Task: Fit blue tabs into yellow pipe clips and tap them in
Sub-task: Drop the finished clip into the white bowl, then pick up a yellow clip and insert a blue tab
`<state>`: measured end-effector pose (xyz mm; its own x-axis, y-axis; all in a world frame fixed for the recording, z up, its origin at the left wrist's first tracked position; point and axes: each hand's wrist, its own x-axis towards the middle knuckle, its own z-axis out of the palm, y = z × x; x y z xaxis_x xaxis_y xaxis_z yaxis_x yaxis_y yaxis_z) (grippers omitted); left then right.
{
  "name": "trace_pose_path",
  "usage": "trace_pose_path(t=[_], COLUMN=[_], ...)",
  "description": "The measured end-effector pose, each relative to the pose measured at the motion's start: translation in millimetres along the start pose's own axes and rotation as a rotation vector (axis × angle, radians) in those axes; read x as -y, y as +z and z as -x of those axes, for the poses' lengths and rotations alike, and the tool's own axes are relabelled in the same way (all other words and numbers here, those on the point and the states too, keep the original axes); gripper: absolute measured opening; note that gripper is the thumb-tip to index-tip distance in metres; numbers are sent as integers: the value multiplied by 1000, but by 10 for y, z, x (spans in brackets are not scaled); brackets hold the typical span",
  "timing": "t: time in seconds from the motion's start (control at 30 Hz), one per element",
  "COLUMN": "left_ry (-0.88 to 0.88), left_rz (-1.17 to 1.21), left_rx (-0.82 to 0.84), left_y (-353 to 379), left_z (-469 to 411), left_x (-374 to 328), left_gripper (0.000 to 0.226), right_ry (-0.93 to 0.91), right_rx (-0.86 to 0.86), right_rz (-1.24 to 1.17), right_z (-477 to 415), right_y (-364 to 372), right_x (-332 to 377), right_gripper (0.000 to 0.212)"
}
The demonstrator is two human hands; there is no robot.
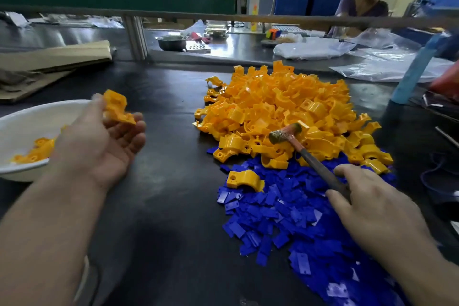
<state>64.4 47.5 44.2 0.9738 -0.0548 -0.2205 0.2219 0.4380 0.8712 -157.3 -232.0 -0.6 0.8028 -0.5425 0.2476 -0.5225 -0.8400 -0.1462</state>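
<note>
At the left edge of the table (171,218), over a white bowl (17,117) of clips, the left hand (99,146) lies palm up, pinching a yellow clip (116,107) between thumb and fingertips. Toward the right edge, the right hand (372,208) grips the hammer (285,135), its head resting on the clip pile (285,97) beyond the blue tabs (285,218).

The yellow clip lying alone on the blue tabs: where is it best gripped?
Probably across its arched middle, from above. The clip lies hump up on the blue tabs, holed ear to the left, so both side faces of the arch sit free for thumb and finger.
</note>
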Motion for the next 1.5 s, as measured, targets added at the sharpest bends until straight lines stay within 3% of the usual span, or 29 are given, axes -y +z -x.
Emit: trace_pose_path(t=[0.17,0.23,0.3,0.43,0.57,0.63,0.7,0.83,0.93,1.2,1.3,1.4,1.5], left_ry=[-2,-1,-5,133,514,594,606,549,501,197,125,116,114], left_rz=[309,296,187,-483,-1457,-1684,-1754,-1657,-1521,-697,-537,-470,-419], left_rx=[5,11,48,250,516,508,511,501,464,562,538,509,517], left_y=[-232,-233,-112,311,582,627,612,559,587,601,564,542,521], left_z=[-535,-516,-331,197,467,460,430,405,429,560,572,574,596], left_x=[-209,-170,-30,519,1016,1113,1147,1100,1034,838,909,934,967], left_gripper=[56,55,37,15,40,43,40,37,36,47,35,41,41], right_ry=[-4,-3,-19,-125,-245,-275,-303,-365,-392,-340,-316,-259,-124], right_rx=[1,16,12,-61,68,161,203,160,111,-24,-53,-63,43], right_rz=[17,34,62,30,50,70,79,65,17,-176,-310,-507,-814], right_z=[11,8,11,92,221,258,246,200,182,120,99,97,95], right_y=[-4,-12,-28,-96,-84,-18,44,91,138,219,220,187,106], right_x=[-4,13,40,170,399,449,469,487,472,409,401,391,391], right_gripper=[27,28,30,41,68,76,67,36,29,29,27,23,19])
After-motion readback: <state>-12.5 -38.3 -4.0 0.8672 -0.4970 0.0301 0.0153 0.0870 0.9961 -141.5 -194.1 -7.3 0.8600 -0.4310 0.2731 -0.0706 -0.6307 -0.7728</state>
